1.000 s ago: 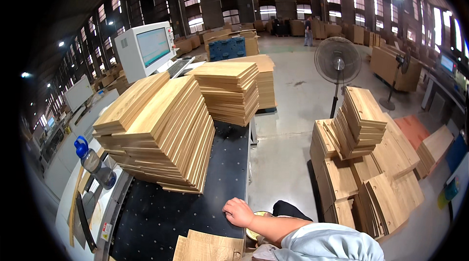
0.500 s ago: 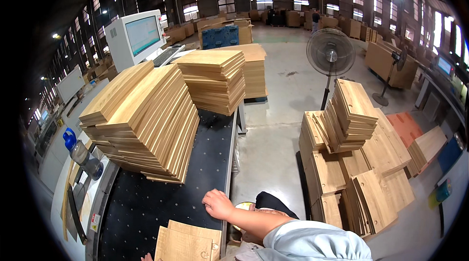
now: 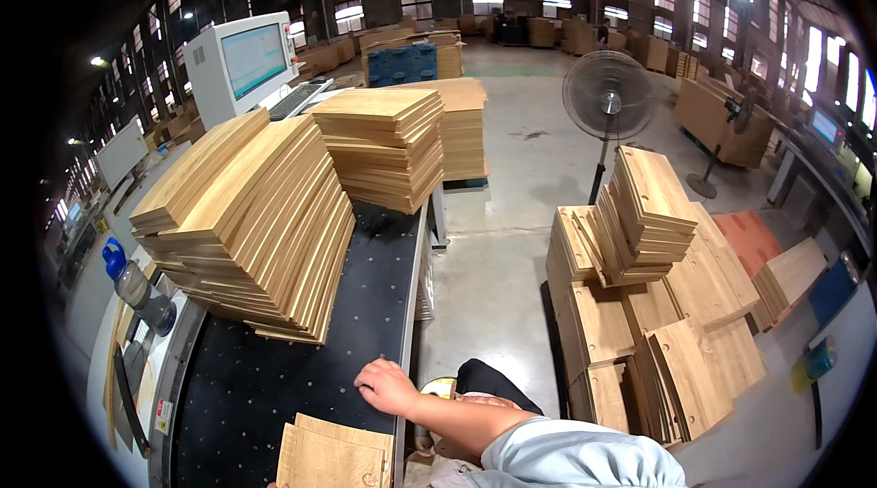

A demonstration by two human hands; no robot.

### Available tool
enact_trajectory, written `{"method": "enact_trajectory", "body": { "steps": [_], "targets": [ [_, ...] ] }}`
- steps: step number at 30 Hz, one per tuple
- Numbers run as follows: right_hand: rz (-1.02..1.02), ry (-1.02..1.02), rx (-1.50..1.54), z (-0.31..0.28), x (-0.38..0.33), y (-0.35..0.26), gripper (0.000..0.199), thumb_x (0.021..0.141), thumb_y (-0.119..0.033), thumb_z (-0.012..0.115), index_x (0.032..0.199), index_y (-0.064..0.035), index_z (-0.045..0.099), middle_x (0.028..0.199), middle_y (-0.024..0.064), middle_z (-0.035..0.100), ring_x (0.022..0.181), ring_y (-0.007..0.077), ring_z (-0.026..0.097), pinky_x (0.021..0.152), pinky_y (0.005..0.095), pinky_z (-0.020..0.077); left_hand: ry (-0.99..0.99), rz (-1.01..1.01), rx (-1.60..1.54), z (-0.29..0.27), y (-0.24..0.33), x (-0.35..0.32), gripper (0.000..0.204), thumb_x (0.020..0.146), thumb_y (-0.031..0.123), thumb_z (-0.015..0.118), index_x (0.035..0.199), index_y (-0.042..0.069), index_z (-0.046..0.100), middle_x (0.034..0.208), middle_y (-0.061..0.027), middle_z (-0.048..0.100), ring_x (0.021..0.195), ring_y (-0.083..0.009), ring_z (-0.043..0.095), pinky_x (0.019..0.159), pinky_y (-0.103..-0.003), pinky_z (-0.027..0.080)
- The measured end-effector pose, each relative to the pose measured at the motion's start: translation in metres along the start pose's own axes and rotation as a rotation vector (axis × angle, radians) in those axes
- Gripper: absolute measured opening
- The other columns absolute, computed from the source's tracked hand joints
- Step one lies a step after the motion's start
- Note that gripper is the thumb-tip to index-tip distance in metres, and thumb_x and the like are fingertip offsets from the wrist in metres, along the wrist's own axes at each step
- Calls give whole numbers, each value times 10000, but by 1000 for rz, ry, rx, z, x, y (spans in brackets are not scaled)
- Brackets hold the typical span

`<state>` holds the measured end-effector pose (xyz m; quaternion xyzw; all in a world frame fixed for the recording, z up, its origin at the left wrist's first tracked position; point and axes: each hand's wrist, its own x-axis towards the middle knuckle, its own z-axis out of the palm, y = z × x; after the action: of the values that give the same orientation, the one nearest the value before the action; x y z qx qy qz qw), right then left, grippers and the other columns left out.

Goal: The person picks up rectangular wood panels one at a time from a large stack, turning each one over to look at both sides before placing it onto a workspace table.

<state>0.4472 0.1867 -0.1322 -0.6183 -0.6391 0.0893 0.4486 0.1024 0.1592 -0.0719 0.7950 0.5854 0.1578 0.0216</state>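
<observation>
My right hand [image 3: 385, 387] rests on the right edge of the black worktable [image 3: 265, 397], its fingers loosely bent and somewhat apart, with nothing in them. Just below it, at the lower edge of the picture, lie a few light wood-grain boards [image 3: 333, 459], the top one with a round hole or mark near its corner. Of my left hand only a sliver may show beside these boards at the bottom edge; its fingers are hidden. Farther along the table stands a tall, slightly leaning stack of wooden boards [image 3: 265, 232], with a shorter board stack [image 3: 379, 150] behind it.
A monitor [image 3: 242, 68] stands beyond the stacks. At left is a water bottle [image 3: 137, 287] with a blue lid. Across the aisle on my right are piled drilled boards [image 3: 639, 305] and a pedestal fan [image 3: 607, 100]. A distant person [image 3: 603, 31] stands at the back.
The whole view has shifted slightly, so things sit farther left in the picture. My right hand stays on the table edge. My left fingertips, visible before, have almost gone out of view.
</observation>
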Motion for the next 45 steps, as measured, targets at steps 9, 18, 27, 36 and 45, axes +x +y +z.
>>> {"method": "enact_trajectory", "body": {
  "steps": [9,18,27,36,45],
  "targets": [
    [-238,-445,294,18,-42,-40,477,750,-293,635,1096,29,576,1203,218,522,1192,368,418,1038,438,278,-114,-104,104,13,-18,1,338,878,303,516,947,-7,632,921,-249,605,883,-411,558,780,-457,450],
    [-216,-454,291,26,-48,-35,469,791,-205,608,1192,14,501,1179,212,537,1187,365,429,1017,433,311,-4,-3,27,-4,5,-7,317,867,281,531,897,-14,643,853,-240,622,806,-417,577,728,-473,461],
    [-100,-459,150,-38,-76,-31,357,800,-224,598,1088,-24,530,1074,155,571,1077,330,499,882,426,422,117,226,28,45,-4,2,296,886,270,537,990,8,628,837,-176,630,763,-324,590,681,-393,473],
    [423,-717,341,-30,-66,-14,644,738,-456,698,1109,25,484,983,192,613,922,299,597,769,372,466,-109,125,-143,0,69,9,261,893,206,517,999,-13,613,922,-229,606,899,-401,556,810,-447,440],
    [613,-628,916,-50,-63,-36,397,795,-259,710,1003,41,555,865,27,567,782,100,501,678,236,400,179,-195,-33,-14,-23,-46,487,671,127,701,1122,20,550,1233,-205,477,1193,-373,408,1005,-440,329]
  ]
}}
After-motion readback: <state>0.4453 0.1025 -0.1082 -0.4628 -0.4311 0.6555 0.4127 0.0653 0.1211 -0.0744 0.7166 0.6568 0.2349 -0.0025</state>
